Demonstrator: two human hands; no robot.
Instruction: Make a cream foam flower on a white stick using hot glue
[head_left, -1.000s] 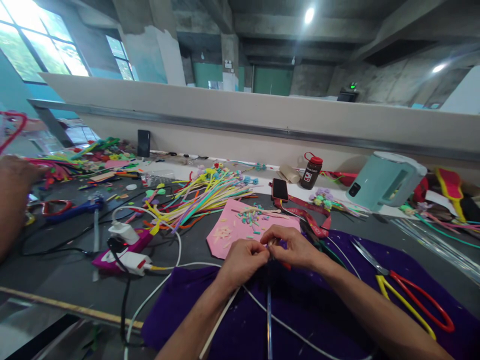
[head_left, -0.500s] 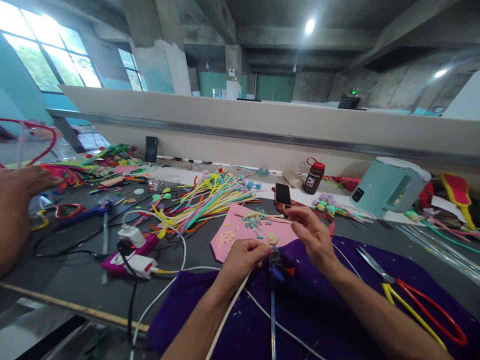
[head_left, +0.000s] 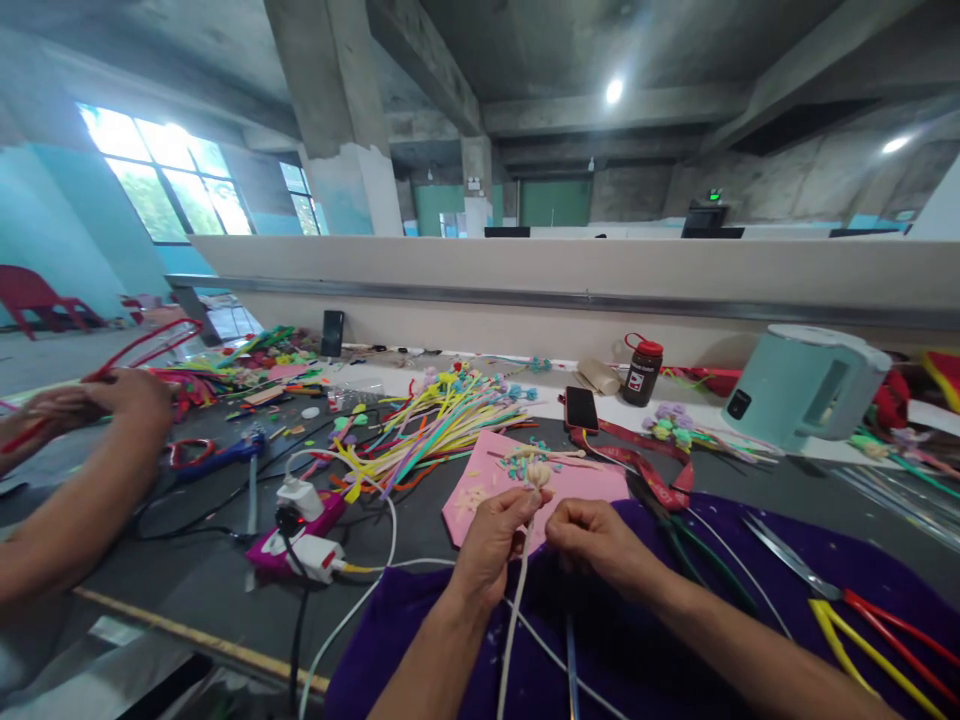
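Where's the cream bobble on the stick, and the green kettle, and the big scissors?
Cream bobble (head_left: pixel 538 474): head view, middle of its rounded top.
Green kettle (head_left: pixel 769 388): head view, on the side of its body.
Big scissors (head_left: pixel 828 589): head view, where blades meet handles.

I see a pale green kettle (head_left: pixel 772 390), right of a red-capped dark bottle (head_left: pixel 641 378). A red chair (head_left: pixel 37 292) stands far left.

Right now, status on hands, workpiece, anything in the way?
Left hand pinching cream flower, stem hanging below. Right hand curled alongside, grip unclear. Scissors on purple cloth, right of both hands.
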